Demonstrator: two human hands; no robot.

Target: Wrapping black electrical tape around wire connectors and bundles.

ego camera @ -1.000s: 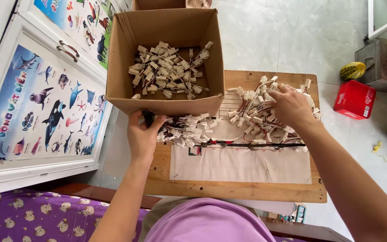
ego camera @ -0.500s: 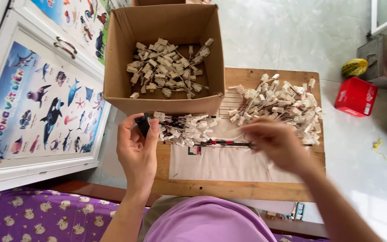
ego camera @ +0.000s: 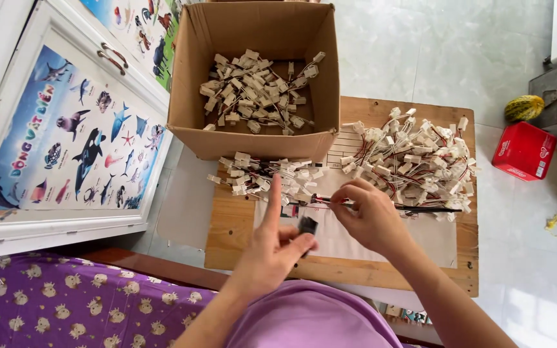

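My left hand (ego camera: 272,248) holds a small black part (ego camera: 307,226) between thumb and fingers, with the index finger pointing up. My right hand (ego camera: 369,216) pinches a thin red and black wire (ego camera: 320,200) just beside it, over a white paper sheet (ego camera: 433,238) on a low wooden table (ego camera: 233,229). A small heap of white connectors with wires (ego camera: 265,177) lies just beyond my left hand. A bigger heap of wired connectors (ego camera: 420,161) lies on the table's right half. An open cardboard box (ego camera: 256,138) behind them holds several white connectors.
A white cabinet door with a sea animal poster (ego camera: 66,142) stands on the left. A purple patterned cloth (ego camera: 66,303) lies at the lower left. On the tiled floor to the right sit a red box (ego camera: 523,151) and a striped gourd (ego camera: 525,107).
Both hands have drawn back from the heaps toward my body and come together. My right hand left the right heap and now pinches a wire; my left hand brought the black part closer.
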